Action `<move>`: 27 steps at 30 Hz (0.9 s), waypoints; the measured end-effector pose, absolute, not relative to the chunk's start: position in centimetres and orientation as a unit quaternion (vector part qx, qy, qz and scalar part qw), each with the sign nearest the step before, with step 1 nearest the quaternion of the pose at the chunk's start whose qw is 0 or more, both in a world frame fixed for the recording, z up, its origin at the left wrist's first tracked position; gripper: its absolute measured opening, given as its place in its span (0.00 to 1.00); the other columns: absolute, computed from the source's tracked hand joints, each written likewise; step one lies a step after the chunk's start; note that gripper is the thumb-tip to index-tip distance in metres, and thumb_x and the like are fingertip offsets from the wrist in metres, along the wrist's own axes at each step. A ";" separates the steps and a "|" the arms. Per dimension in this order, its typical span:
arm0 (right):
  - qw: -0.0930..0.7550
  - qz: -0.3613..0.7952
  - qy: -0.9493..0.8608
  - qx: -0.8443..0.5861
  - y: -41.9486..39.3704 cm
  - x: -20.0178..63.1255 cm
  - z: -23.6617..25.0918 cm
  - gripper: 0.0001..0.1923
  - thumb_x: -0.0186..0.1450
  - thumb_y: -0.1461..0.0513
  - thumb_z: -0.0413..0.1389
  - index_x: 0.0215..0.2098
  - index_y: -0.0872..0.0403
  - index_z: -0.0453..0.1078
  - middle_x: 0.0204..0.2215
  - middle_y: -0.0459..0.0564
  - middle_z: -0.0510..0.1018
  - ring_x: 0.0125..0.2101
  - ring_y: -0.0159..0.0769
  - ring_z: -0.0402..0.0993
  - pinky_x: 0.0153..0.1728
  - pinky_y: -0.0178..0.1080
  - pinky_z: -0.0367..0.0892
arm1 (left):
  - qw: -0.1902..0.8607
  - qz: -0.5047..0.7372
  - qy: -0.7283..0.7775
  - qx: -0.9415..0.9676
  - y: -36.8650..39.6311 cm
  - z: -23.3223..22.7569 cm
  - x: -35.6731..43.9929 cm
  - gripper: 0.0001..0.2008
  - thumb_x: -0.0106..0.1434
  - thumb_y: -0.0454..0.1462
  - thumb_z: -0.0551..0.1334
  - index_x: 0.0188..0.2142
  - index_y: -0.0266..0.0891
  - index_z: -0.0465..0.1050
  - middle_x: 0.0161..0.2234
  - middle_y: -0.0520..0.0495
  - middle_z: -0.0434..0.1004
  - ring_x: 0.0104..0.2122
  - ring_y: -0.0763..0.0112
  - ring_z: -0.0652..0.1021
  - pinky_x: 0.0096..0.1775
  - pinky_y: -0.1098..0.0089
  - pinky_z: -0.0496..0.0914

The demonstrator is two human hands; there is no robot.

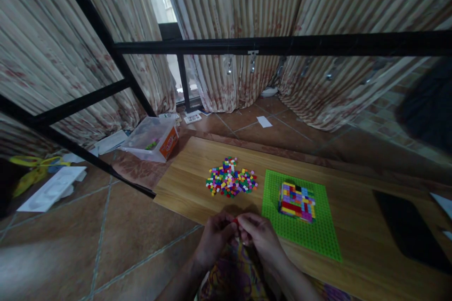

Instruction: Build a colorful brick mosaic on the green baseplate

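Both hands meet just above the near edge of the wooden table (353,207), over a patterned cloth on the person's lap (233,275). Left hand (214,237): fingers curled together, tips pressed against a small red brick (235,220). Right hand (259,234): fingers likewise closed, tips meeting the same brick from the opposite side. The brick therefore lies between the two sets of fingertips, pinched from left and right, and neither hand is nearer to it than the other. Too little of it shows to tell its long axis or whether it is one piece or two.

Left to right beyond the hands: a clear plastic box with an orange label (152,139) stands on the tiled floor, off the table's far left corner. A loose pile of small coloured bricks (231,181) lies on the table directly ahead of the hands, near but apart from them. Just right of the pile lies a green studded baseplate (318,240), its near left corner close to the right hand's knuckles. A multicoloured block of stacked bricks (296,201) stands on the baseplate's far half, ahead and to the right of the held brick. A dark flat mat (406,230) lies well apart at the table's right.
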State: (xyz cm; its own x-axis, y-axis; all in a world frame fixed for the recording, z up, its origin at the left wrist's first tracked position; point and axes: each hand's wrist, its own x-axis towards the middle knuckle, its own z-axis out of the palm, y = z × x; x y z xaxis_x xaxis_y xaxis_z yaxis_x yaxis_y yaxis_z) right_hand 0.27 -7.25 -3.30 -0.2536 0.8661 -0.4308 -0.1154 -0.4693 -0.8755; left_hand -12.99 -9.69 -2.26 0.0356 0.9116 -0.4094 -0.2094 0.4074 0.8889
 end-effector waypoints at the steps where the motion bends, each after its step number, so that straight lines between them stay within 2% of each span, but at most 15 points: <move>1: 0.349 0.662 -0.413 -0.519 -6.8 0.3 -3.3 0.19 0.55 0.47 0.60 0.28 0.55 0.74 0.15 0.42 0.70 0.15 0.28 0.62 0.17 0.32 0.57 | 0.622 0.439 0.555 0.335 -9.4 -2.4 -13.3 0.14 0.55 0.46 0.64 0.28 0.36 0.69 0.20 0.52 0.71 0.18 0.76 0.69 0.23 0.74 0.63; 4: 0.354 0.474 -0.573 -0.568 -4.9 0.1 -3.1 0.12 0.60 0.54 0.57 0.30 0.53 0.75 0.24 0.47 0.77 0.24 0.35 0.72 0.28 0.37 0.66 | 0.497 0.433 0.630 0.411 -7.9 -2.6 -14.5 0.11 0.58 0.44 0.61 0.29 0.37 0.70 0.20 0.53 0.70 0.19 0.75 0.69 0.25 0.74 0.63; 6: 0.342 0.351 -0.659 -0.571 -3.6 -0.2 -3.1 0.09 0.62 0.59 0.54 0.30 0.52 0.75 0.29 0.49 0.78 0.31 0.37 0.74 0.35 0.39 0.66 | 0.393 0.405 0.671 0.481 -6.9 -2.4 -15.2 0.08 0.58 0.40 0.59 0.31 0.38 0.72 0.23 0.51 0.73 0.24 0.73 0.72 0.29 0.73 0.64; 8: 0.321 0.278 -0.705 -0.568 -2.7 -0.5 -3.3 0.10 0.64 0.62 0.51 0.32 0.53 0.75 0.32 0.51 0.78 0.33 0.39 0.75 0.38 0.39 0.66 | 0.313 0.368 0.697 0.530 -6.1 -2.3 -15.6 0.06 0.59 0.38 0.58 0.32 0.39 0.73 0.27 0.50 0.75 0.28 0.71 0.75 0.32 0.73 0.65; 11: 0.313 0.228 -0.729 -0.565 -1.9 -0.7 -3.7 0.09 0.64 0.64 0.51 0.36 0.53 0.74 0.35 0.52 0.79 0.36 0.39 0.76 0.39 0.38 0.66 | 0.251 0.331 0.728 0.545 -5.2 -2.4 -15.4 0.05 0.61 0.36 0.57 0.33 0.39 0.71 0.27 0.50 0.75 0.28 0.71 0.75 0.33 0.73 0.64; 17: 0.307 0.194 -0.737 -0.571 0.8 -0.6 -2.2 0.11 0.66 0.64 0.49 0.36 0.51 0.74 0.34 0.49 0.80 0.36 0.37 0.76 0.39 0.36 0.66 | 0.225 0.338 0.748 0.525 -5.2 -3.6 -15.0 0.04 0.62 0.37 0.57 0.37 0.40 0.68 0.27 0.51 0.75 0.27 0.70 0.75 0.31 0.73 0.63; 20: 0.267 0.166 -0.763 -0.564 4.1 -1.6 -0.8 0.12 0.67 0.64 0.49 0.41 0.51 0.75 0.37 0.50 0.79 0.36 0.38 0.74 0.39 0.37 0.65 | 0.239 0.364 0.723 0.536 -5.7 -3.9 -15.1 0.05 0.63 0.37 0.56 0.38 0.41 0.67 0.28 0.50 0.75 0.28 0.70 0.76 0.32 0.74 0.64; 23: 0.213 0.133 -0.820 -0.515 7.6 -3.2 -0.3 0.13 0.66 0.64 0.52 0.46 0.53 0.75 0.43 0.54 0.76 0.46 0.42 0.70 0.47 0.38 0.63 | 0.245 0.384 0.701 0.549 -6.1 -4.0 -15.2 0.04 0.63 0.37 0.56 0.37 0.41 0.67 0.29 0.50 0.75 0.29 0.71 0.76 0.32 0.74 0.65; 27: 0.116 0.119 -0.883 -0.440 10.9 -4.7 -0.8 0.16 0.64 0.65 0.55 0.49 0.51 0.75 0.52 0.56 0.70 0.51 0.44 0.65 0.52 0.41 0.61 | 0.232 0.389 0.694 0.560 -6.3 -4.1 -15.1 0.03 0.63 0.36 0.55 0.36 0.41 0.67 0.29 0.50 0.75 0.29 0.71 0.76 0.32 0.74 0.65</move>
State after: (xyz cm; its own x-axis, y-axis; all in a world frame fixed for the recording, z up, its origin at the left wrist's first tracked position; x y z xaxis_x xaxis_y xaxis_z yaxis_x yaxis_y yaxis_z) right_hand -4.68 10.88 -0.77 -0.5864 0.8038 0.1003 0.7484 0.5850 -0.3124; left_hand -15.12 -6.29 -4.05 -0.2660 0.9574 0.1128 0.5968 0.0717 0.7992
